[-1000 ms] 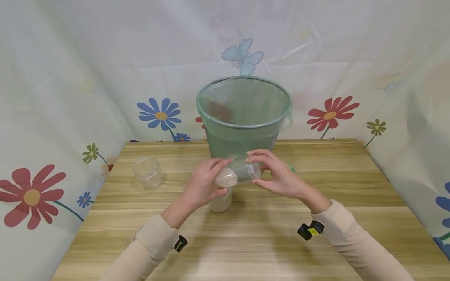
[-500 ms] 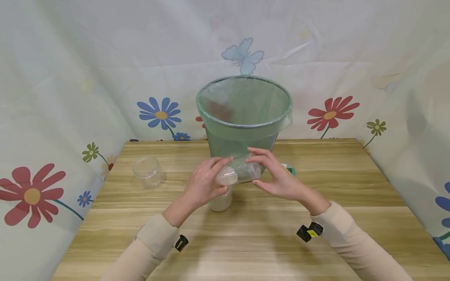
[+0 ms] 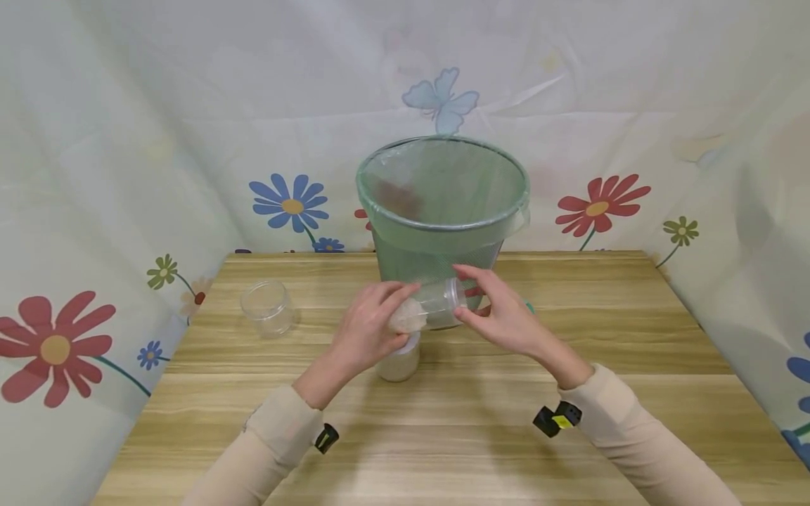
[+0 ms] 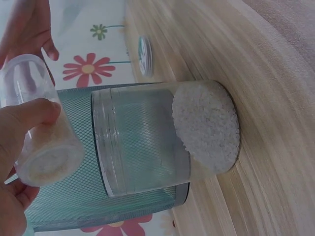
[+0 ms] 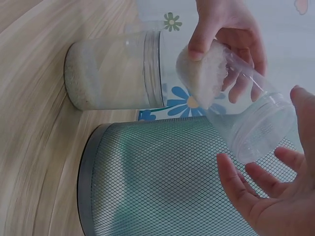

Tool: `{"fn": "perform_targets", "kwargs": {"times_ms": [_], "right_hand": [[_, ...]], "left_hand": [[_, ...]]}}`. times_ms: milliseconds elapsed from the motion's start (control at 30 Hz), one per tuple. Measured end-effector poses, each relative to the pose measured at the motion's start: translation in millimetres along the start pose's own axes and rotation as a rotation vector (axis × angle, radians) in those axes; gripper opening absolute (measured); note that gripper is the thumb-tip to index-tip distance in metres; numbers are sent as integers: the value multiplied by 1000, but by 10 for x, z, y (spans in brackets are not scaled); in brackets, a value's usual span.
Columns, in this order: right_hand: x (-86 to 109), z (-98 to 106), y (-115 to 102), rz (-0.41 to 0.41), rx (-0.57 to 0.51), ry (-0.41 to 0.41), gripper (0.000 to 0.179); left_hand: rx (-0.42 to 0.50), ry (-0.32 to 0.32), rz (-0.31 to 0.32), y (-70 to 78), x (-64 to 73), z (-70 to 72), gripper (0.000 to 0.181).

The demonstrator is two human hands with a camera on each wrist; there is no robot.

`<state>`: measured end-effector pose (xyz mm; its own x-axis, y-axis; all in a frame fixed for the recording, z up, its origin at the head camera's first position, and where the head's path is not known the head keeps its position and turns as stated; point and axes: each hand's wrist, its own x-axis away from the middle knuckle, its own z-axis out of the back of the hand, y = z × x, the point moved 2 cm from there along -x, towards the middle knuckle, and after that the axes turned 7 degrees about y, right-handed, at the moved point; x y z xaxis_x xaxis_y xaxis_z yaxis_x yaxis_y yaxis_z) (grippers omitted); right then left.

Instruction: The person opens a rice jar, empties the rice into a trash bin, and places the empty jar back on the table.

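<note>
While a pale flower-printed curtain (image 3: 285, 91) hung behind and along both sides, a wood-grained desk (image 3: 468, 443) stretched beneath both arms. Toward its back stood a green mesh bin (image 5: 167, 172), a translucent liner (image 3: 443, 235) folded over its rim. In front of the bin a tall clear jar (image 4: 162, 140) stood upright, and off to the left rested a clear container (image 3: 266, 313), upright as well. The person's left grip (image 3: 367, 323) grasped a tilted clear jar (image 3: 436, 299) above the desk, in front of the bin and near the top of the tall clear jar, its mouth turned toward the right. The right grip (image 3: 500, 313) was released, its fingers spread around that mouth; whether they touched it I could not tell. To the right, on the desk, lay a round lid (image 4: 145, 55). Smallest were the white grains (image 4: 206, 128) in the bottom of the tall clear jar, with more heaped at the closed end of the tilted one.
</note>
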<state>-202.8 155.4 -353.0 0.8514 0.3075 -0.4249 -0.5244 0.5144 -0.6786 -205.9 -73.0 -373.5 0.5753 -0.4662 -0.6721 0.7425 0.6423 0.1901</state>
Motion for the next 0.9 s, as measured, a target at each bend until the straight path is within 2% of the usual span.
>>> {"fn": "perform_targets", "kwargs": {"times_ms": [167, 333, 900], "right_hand": [[-18, 14, -9, -59, -13, -18, 56], [-23, 20, -2, -66, -47, -34, 50], [8, -9, 21, 77, -152, -55, 55]], "left_hand": [[-10, 1, -8, 16, -11, -12, 81], [-9, 15, -22, 35, -24, -10, 80], [-24, -7, -15, 30, -15, -25, 79]]}}
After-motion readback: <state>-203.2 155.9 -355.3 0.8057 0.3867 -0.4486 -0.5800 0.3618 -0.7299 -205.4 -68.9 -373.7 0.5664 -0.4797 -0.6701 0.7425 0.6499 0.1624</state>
